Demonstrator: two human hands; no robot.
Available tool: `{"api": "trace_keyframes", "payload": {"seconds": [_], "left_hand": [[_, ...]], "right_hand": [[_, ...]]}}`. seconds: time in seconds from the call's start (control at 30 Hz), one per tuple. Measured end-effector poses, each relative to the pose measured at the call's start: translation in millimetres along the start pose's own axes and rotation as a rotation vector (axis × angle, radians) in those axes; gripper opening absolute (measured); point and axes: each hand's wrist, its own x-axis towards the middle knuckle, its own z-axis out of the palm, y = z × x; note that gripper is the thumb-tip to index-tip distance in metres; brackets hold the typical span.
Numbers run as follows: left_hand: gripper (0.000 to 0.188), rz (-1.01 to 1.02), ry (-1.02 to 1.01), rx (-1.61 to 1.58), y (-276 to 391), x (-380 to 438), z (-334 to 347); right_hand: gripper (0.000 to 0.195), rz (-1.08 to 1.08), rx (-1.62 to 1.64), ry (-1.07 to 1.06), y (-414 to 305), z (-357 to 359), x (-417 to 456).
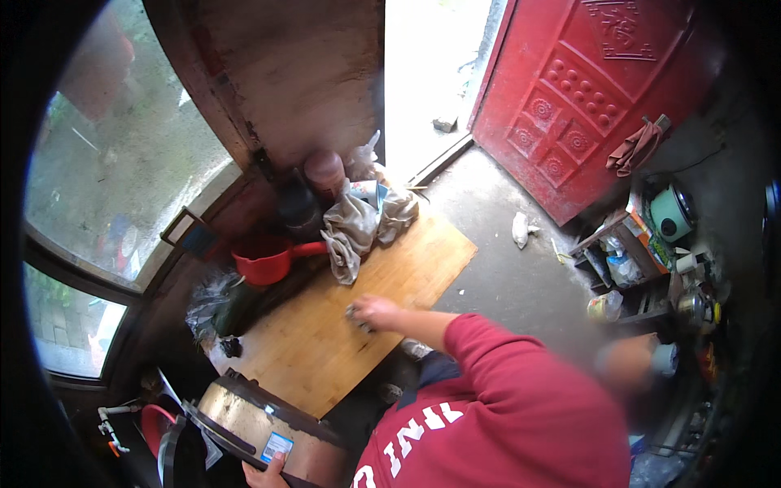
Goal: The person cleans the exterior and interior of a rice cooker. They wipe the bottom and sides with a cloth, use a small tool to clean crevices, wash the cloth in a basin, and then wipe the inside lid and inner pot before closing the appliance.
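Note:
My right hand [376, 312] is on the wooden tabletop [305, 341], its fingers closed around a small crumpled greyish cloth [359, 318] pressed to the surface. Most of that cloth is hidden under the fingers. At the bottom of the view, my left hand [268, 474] grips a large metallic cooker body [244, 407], with the thumb by a blue-and-white label that bears print. The cooker is tilted, its dark rim close to the near left end of the tabletop. Its far underside and part of my left hand are out of sight.
A red plastic ladle [263, 261], beige rags [351, 222] and a dark green gourd-like vegetable [232, 311] line the back edge. Right of the floor [506, 293] stand a cluttered shelf [610, 244] with a green rice cooker [670, 213], and an open red door [567, 110].

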Motion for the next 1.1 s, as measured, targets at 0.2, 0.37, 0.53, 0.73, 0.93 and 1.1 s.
{"api": "trace_keyframes", "payload": {"seconds": [0.2,0.37,0.53,0.73,0.93,1.1], "left_hand": [[0.062,-0.132,0.001,-0.321,14.9,29.2,58.1],[0.050,-0.161,0.009,-0.331,45.1,38.0,99.1],[0.043,-0.188,-0.015,-0.235,77.1,54.3,137.7],[0.049,-0.140,-0.031,-0.169,89.4,67.3,186.6],[0.051,-0.140,-0.043,-0.145,93.6,63.1,205.8],[0.049,-0.050,-0.093,-0.020,107.0,58.8,230.8]], "right_hand": [[0.012,0.842,-0.572,-0.496,170.4,-178.4,-172.4],[0.017,0.953,-0.189,0.004,139.3,-240.8,-154.8],[0.030,0.323,0.386,-0.035,41.3,-102.2,-44.0],[0.014,-0.321,0.046,-0.053,-9.5,1.0,13.8],[0.026,0.500,0.294,0.109,112.9,-69.5,1.0],[0.037,1.014,-0.139,0.736,283.8,-208.4,-103.4]]}}
